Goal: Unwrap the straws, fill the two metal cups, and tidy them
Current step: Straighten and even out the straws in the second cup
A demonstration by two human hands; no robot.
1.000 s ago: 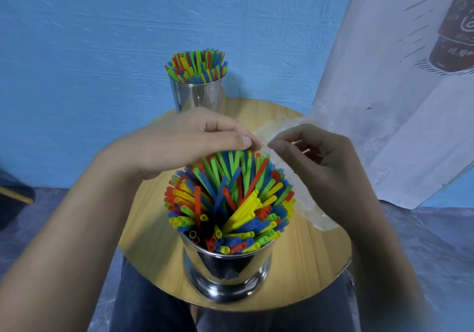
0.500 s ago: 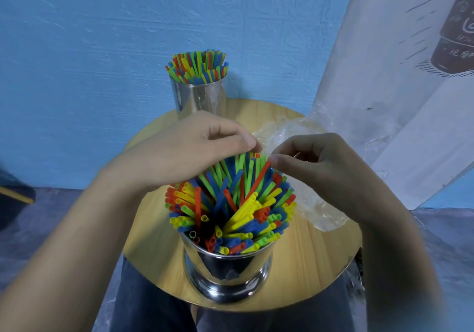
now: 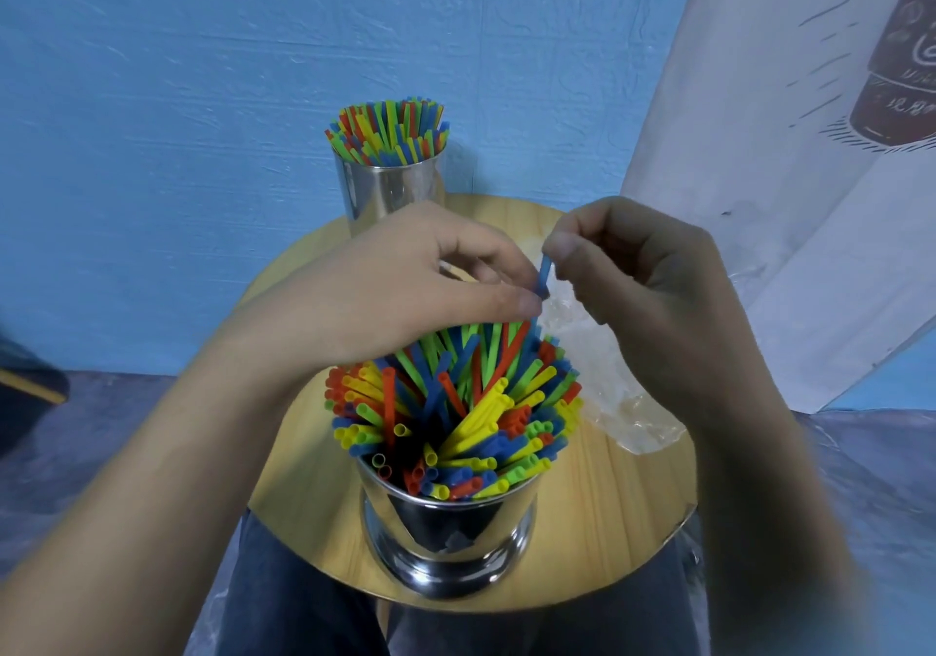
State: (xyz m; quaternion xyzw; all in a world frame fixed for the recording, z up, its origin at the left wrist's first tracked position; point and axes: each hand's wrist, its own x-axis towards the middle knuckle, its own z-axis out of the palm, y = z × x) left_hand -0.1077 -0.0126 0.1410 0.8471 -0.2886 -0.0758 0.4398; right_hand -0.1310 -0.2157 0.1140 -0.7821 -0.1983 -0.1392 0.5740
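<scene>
1. Though both cups look full, tidying seems unfinished in the head view: the near metal cup (image 3: 448,529), at the round table's (image 3: 633,508) front edge, holds splayed straws (image 3: 456,402).
2. The far metal cup (image 3: 392,191), at the back edge, looks neat.
3. The right hand (image 3: 643,275) pinches a blue straw (image 3: 544,275) upright; the left hand (image 3: 405,280), fingers curled, steadies the bunch.
4. An empty clear wrapper (image 3: 608,376) lies toward the right edge.

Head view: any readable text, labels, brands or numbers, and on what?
None can be read.
White banner, right: dark printed bottle drawing carries pale characters, too blurred to read.
Near metal cup, far metal cup, straws, plastic wrap, round table: no text visible.
</scene>
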